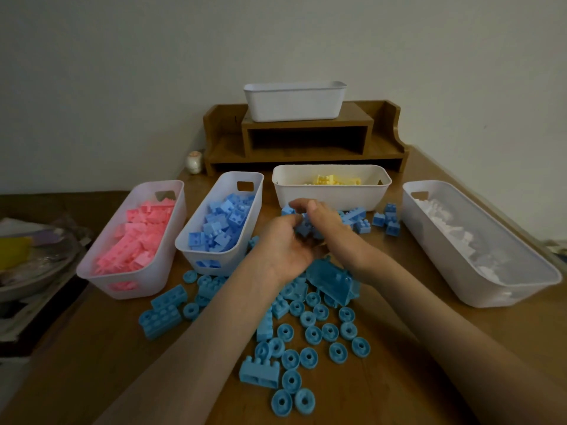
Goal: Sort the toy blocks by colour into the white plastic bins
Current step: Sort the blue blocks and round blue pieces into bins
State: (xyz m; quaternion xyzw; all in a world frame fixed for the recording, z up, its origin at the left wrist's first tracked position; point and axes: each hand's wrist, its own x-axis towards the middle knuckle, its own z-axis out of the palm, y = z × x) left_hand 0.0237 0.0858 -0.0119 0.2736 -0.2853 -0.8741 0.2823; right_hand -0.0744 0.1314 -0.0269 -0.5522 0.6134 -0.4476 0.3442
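Note:
Four white bins stand in a row: one with pink blocks [101,265], one with periwinkle-blue blocks [248,182], one with yellow blocks [331,194], one with white blocks [521,265]. Loose teal blocks and wheels [313,335] are spread over the wooden table before me. A few periwinkle blocks [386,220] lie between the yellow and white bins. My left hand [282,243] is cupped palm up under several blue blocks [305,227]. My right hand [325,216] curls over them from above, fingers round the same blocks.
An empty white bin [294,102] sits on a wooden desk shelf [383,142] at the back. A small jar [194,162] stands left of the shelf. Off the table's left edge lies clutter with a plate [30,271].

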